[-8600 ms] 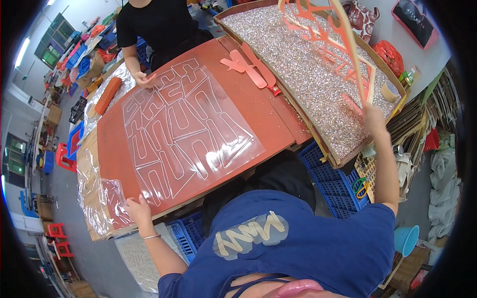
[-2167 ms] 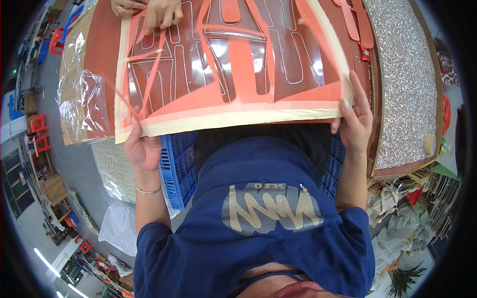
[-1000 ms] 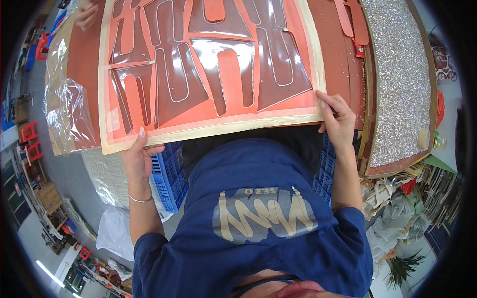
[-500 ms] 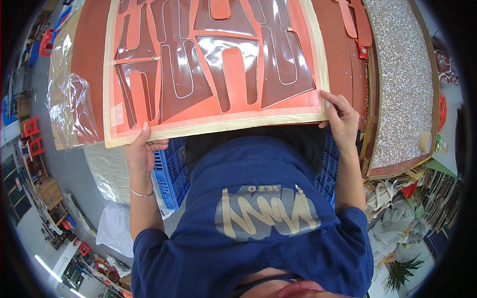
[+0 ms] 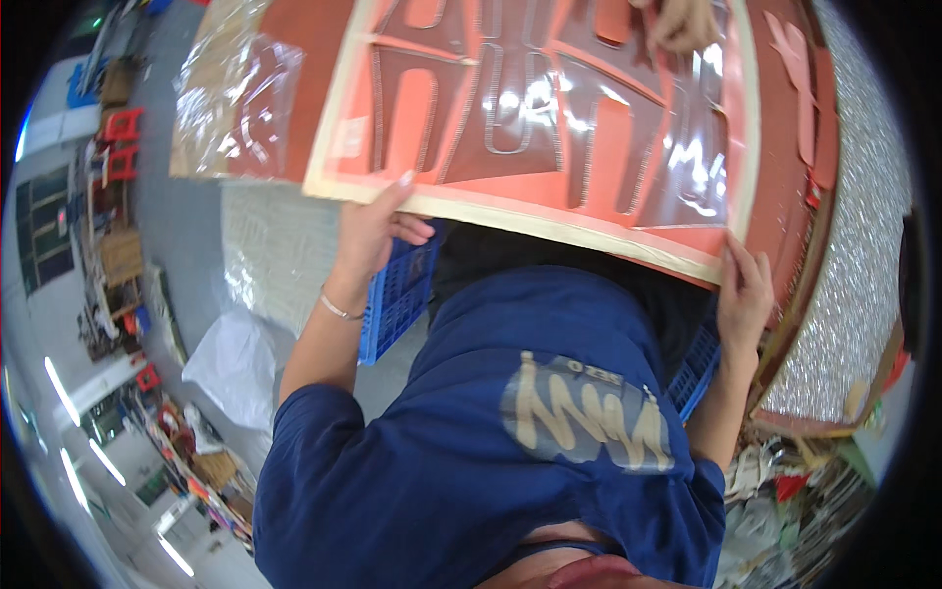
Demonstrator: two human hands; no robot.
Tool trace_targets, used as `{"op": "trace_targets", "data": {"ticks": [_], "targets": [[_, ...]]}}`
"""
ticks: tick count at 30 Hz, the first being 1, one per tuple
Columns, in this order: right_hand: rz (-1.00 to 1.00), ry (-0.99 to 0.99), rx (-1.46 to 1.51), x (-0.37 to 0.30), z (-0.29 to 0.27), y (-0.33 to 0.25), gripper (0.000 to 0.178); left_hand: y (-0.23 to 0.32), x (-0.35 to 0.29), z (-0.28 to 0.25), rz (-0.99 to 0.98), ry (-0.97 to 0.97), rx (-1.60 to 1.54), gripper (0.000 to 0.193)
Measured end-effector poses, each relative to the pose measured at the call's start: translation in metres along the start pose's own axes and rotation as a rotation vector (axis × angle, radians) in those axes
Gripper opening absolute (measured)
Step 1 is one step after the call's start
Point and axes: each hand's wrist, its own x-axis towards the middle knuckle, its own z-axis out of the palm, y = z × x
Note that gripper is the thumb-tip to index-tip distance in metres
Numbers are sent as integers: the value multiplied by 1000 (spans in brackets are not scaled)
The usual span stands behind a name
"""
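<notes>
A wide, flat template sheet (image 5: pixel 471 208) with a cream taped border lies over the near edge of the brown table (image 5: pixel 319 64). Inside the border are salmon-coloured panels, clear shiny film and cut-out shapes edged with beaded-looking lines. My left hand (image 5: pixel 373 231) holds the near border toward its left corner, thumb on top and fingers bent below. At the near right corner, my right hand (image 5: pixel 743 299) pinches the border; its fingertips are partly hidden. Another person's hand (image 5: pixel 684 25), blurred, reaches over the sheet's far right part.
Salmon-coloured strips (image 5: pixel 797 83) lie right of the sheet, beside a silver glittery surface (image 5: pixel 854 255). Crinkled clear plastic film (image 5: pixel 240 103) covers the table's left end. Blue plastic crates (image 5: pixel 397 294) stand below the near edge. A white plastic bag (image 5: pixel 234 363) sits on the floor at left.
The view has swung, so the sheet and both my hands appear farther right, with the sheet slanting down rightward. Another person's hand has come in over it. Both my hands keep their hold.
</notes>
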Motion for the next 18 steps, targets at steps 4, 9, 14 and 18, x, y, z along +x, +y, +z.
{"op": "trace_targets", "data": {"ticks": [4,9,14,18], "targets": [[-2,-25,16,0,2,6,24,11,-4,-2,28,-23,-14,33],[58,-48,14,-4,2,11,26,17,-6,-4,49,-60,-6,34],[57,-49,35,-3,3,11,25,11,-5,-10,-3,4,34,32],[103,-51,82,-2,5,13,25,8,-2,-11,-21,1,16,32]]}}
